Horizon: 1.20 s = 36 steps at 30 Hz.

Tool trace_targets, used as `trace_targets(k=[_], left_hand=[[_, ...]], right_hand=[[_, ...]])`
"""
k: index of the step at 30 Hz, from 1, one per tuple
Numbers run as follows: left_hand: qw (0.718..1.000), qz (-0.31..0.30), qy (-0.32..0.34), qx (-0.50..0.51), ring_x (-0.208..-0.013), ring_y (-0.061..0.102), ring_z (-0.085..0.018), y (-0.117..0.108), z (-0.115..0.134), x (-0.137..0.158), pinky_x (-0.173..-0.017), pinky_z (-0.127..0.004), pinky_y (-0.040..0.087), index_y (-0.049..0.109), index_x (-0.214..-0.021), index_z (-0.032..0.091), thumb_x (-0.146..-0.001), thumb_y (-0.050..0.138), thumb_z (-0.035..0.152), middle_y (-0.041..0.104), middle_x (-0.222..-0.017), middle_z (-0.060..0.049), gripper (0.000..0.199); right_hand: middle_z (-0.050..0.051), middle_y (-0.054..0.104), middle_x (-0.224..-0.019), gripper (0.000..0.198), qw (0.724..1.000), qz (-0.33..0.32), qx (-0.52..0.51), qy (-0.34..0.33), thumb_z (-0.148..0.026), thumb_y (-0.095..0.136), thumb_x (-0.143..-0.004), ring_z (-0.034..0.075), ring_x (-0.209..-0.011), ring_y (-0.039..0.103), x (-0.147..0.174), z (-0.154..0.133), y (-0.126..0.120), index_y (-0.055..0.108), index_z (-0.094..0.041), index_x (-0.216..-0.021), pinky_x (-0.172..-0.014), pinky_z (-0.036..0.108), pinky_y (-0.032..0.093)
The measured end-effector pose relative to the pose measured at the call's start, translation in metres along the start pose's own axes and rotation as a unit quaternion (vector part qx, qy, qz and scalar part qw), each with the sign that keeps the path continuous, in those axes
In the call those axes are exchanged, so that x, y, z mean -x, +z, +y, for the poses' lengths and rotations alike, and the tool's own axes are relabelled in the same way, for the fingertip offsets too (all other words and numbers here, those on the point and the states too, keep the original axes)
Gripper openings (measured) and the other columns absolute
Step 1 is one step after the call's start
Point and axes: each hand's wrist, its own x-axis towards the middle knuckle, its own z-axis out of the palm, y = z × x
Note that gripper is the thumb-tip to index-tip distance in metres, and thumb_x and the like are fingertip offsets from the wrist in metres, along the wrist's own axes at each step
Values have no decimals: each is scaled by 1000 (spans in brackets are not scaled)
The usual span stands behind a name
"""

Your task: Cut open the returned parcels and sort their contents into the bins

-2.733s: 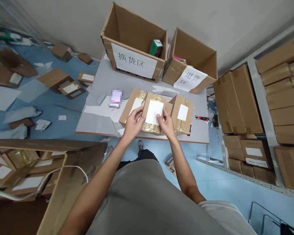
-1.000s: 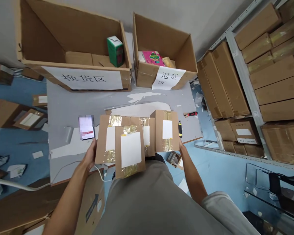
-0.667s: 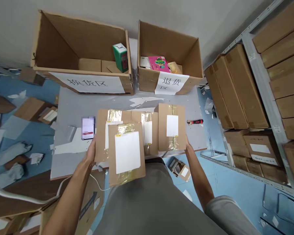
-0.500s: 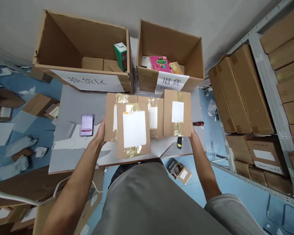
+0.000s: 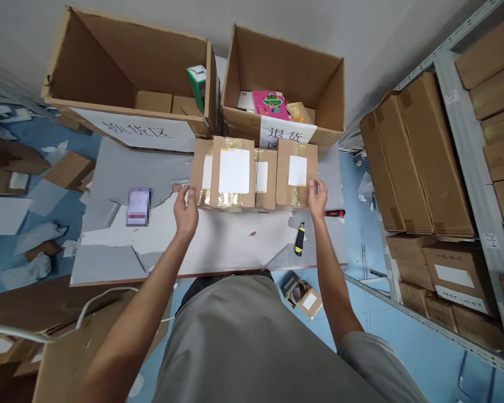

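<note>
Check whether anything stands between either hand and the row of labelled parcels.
Nothing visible: left hand at the left end of the parcels, right hand at their right end. The yellow-black cutter lies nearer the person.

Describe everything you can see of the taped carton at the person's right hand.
The carton is box-shaped, plain brown and looks like corrugated cardboard. Shiny, yellowish tape runs down the middle of its labelled face, which faces the camera. A blank-looking white label with a small yellow mark near its lower right corner covers part of the tape. The carton is closed, at the right end of the row. The right hand's fingers touch its lower right edge. Whether its base rests on the table is hidden.
</note>
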Motion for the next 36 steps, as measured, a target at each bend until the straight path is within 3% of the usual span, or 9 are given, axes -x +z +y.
trace_targets(k=[3, 6, 12, 15, 18, 22, 25, 30, 36], left_hand=[[999, 45, -17, -17, -183, 35, -34, 14, -8, 65, -150, -50, 30, 46, -181, 22, -108, 67, 40, 42, -193, -18, 77], [997, -1, -78, 16, -183, 35, -40, 39, -4, 112, -149, -55, 34, 45, -182, 22, -101, 74, 37, 41, -193, -21, 88], [982, -140, -45, 114, -184, 33, -38, 58, 13, 131, -148, -53, 36, 43, -187, 26, -93, 78, 35, 42, -193, -17, 101], [979, -139, -40, 142, -183, 35, -40, 45, 11, 137, -146, -56, 40, 42, -188, 25, -88, 78, 33, 45, -191, -17, 107], [977, -119, -38, 174, -176, 48, -42, 23, 1, 154, -143, -58, 45, 45, -185, 19, -86, 77, 36, 60, -180, -22, 107], [980, -59, -41, 186, -165, 63, -41, -26, -16, 177, -137, -53, 53, 59, -171, 19, -81, 75, 41, 73, -167, -18, 94], [986, -18, -43, 161, -154, 70, -40, -76, -34, 174, -126, -49, 62, 71, -152, 19, -81, 71, 45, 81, -151, -15, 75], [991, -48, -59, 108, -139, 77, -38, -142, -84, 138, -124, -51, 63, 80, -133, 17, -78, 60, 45, 86, -130, -14, 64], [985, -124, -122, 19, -142, 76, -38, -162, -151, 96, -128, -54, 61, 83, -133, 14, -79, 58, 33, 87, -137, -15, 62]], right_hand=[[15, 57, -185, 101, 987, -128, -72, -70, -98, 61, -98, 30, -176, 47, -10, -31, 40, 66, -23, -166, -152, 51, 30], [10, 45, -194, 125, 951, -259, -124, -116, -112, 57, -90, 29, -186, 31, -37, -76, 100, 53, -26, -180, -155, 51, 18], [14, 43, -195, 138, 912, -373, -128, -115, -117, 42, -93, 31, -187, 28, -51, -135, 187, 48, -12, -182, -155, 51, 5], [13, 49, -192, 137, 917, -358, -135, -115, -117, 36, -94, 31, -184, 35, -23, -137, 181, 54, -11, -179, -156, 53, 11], [9, 57, -187, 129, 919, -335, -141, -154, -117, 39, -94, 33, -183, 37, 26, -135, 141, 60, -20, -177, -156, 54, 14], [6, 66, -178, 98, 931, -296, -122, -177, -103, 45, -106, 33, -178, 47, 126, -127, 68, 72, -30, -166, -155, 52, 24], [6, 71, -173, 85, 947, -265, -107, -145, -96, 48, -111, 33, -173, 54, 215, -104, 36, 77, -34, -160, -153, 53, 30], [9, 71, -172, 83, 963, -229, -135, -50, -93, 56, -109, 33, -170, 58, 330, -32, 62, 79, -30, -158, -152, 53, 33], [7, 76, -168, 85, 942, -188, -198, 196, -92, 69, -97, 32, -171, 57, 380, 44, 131, 84, -25, -147, -151, 52, 33]])
